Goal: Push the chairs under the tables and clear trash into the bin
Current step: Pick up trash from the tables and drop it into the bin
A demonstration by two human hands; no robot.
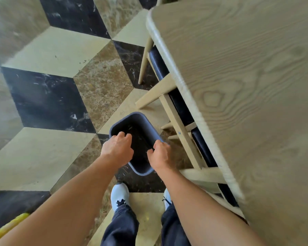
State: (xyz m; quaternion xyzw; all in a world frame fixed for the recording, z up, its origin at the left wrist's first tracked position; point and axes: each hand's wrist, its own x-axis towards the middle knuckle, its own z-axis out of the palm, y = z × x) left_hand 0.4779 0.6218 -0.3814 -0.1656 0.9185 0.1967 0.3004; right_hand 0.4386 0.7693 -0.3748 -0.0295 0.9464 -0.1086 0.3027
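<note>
A dark grey plastic bin (132,119) is low in front of me over the patterned floor. My left hand (118,148) grips its left rim, fingers curled over the edge. My right hand (160,153) is closed on the right rim. The bin's inside looks dark; I cannot tell what it holds. To the right stands a light wooden table (247,86). A pale wooden chair (178,119) with a dark seat is tucked beneath its edge, legs showing.
The floor (52,103) is cream, brown and black marble in a cube pattern. My white shoes (119,194) stand just behind the bin. Something yellow (9,226) shows at the bottom left corner. The table edge runs close along my right arm.
</note>
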